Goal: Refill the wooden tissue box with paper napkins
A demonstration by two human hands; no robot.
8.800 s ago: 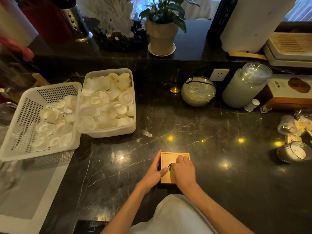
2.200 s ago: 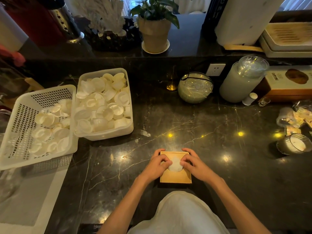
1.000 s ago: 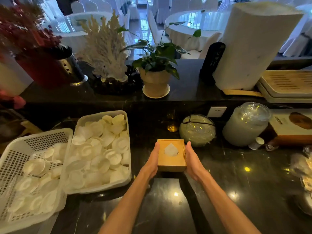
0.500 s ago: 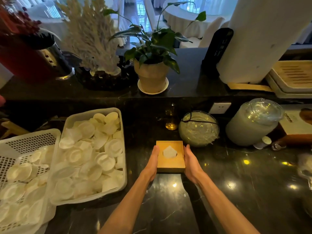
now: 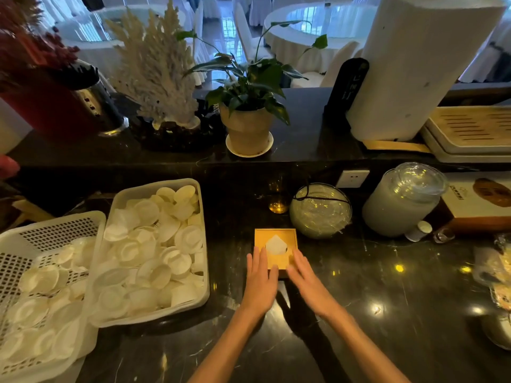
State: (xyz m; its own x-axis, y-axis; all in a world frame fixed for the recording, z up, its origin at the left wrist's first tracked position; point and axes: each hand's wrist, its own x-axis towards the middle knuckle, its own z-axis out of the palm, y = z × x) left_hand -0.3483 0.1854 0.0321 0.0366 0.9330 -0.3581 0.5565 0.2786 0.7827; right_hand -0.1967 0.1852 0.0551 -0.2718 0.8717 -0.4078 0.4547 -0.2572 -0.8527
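Left hand (image 5: 260, 283), right hand (image 5: 307, 280) flat — fingertips over wooden tissue box (image 5: 275, 235)

tissue box (image 5: 275, 239) on counter (image 5: 387, 313), tub (image 5: 121, 313) left, jar (image 5: 320, 211) behind

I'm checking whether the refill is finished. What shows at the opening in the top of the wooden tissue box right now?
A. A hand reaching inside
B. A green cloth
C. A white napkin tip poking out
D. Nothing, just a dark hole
C: a white napkin tip stands up through the opening of the wooden tissue box, while the left hand and right hand lie flat and open at its near edge.
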